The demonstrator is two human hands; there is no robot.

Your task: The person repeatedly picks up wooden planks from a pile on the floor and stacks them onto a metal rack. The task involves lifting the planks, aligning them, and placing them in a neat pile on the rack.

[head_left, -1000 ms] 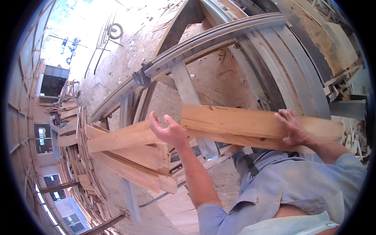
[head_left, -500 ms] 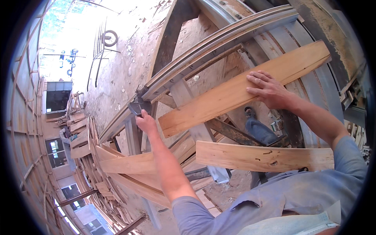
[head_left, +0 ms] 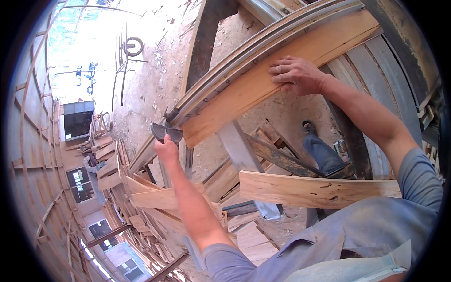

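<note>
A long, pale wooden board (head_left: 230, 105) lies slanting across the metal frame, its far edge along a long rail (head_left: 282, 41). On the board's upper face rests my right hand (head_left: 298, 76), fingers stretched out and pointing left, with the wrist over the near edge. My left hand (head_left: 166, 150) is closed on a dark, half-round handle (head_left: 174, 135) at the rail's left end, close to the board's left end. Whether that handle is part of a clamp I cannot make out.
A second board (head_left: 282, 185) with dark knots lies close in front of my body. Below and left are several loose boards (head_left: 162, 199) and a wood pile (head_left: 123, 197). Grey slats (head_left: 385, 61) run at the right. A person's leg in blue jeans (head_left: 319, 152) shows under the frame.
The board has moved away from me, up against the rail, with my right hand moving along with it. My left hand stays at the dark handle, which has tilted.
</note>
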